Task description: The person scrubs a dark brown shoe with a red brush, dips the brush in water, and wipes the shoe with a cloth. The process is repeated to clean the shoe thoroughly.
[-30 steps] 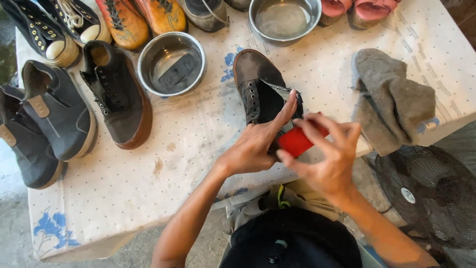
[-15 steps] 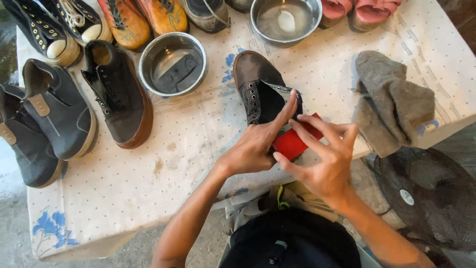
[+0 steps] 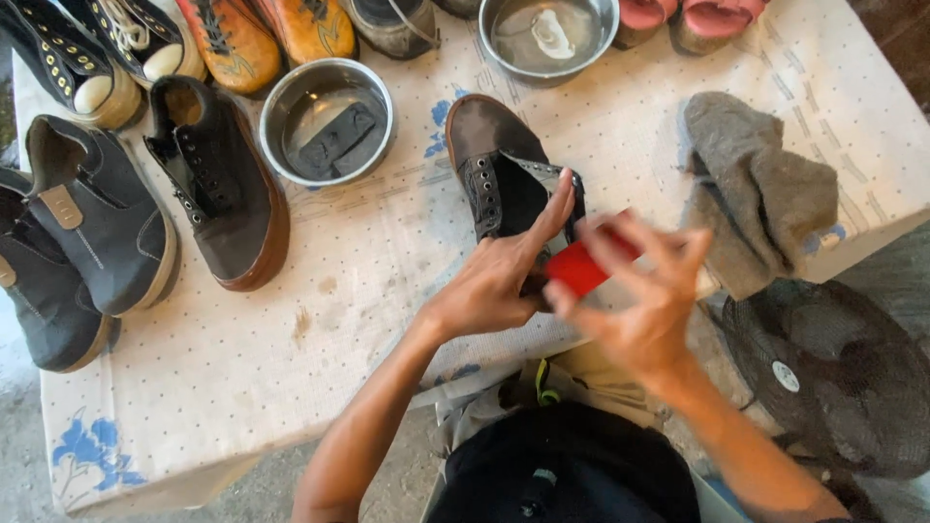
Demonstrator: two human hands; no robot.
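Note:
A dark brown lace-up shoe (image 3: 489,155) lies toe-away near the table's front edge. My left hand (image 3: 499,271) grips its heel end, the forefinger stretched along the open collar. My right hand (image 3: 644,295), blurred with motion, holds a small red block (image 3: 579,266) against the back of that shoe. The shoe's heel is hidden behind both hands.
A dotted white cloth (image 3: 368,281) covers the table. Left of it lie a brown-soled dark shoe (image 3: 218,184) and grey sneakers (image 3: 87,213). Two steel bowls (image 3: 325,121) (image 3: 547,34) stand at the back. A grey rag (image 3: 760,194) lies right, above a black floor fan (image 3: 823,373).
My right hand with the red block has slid back and forth over the shoe's heel and is now blurred. The left hand keeps its hold. The view shifted slightly.

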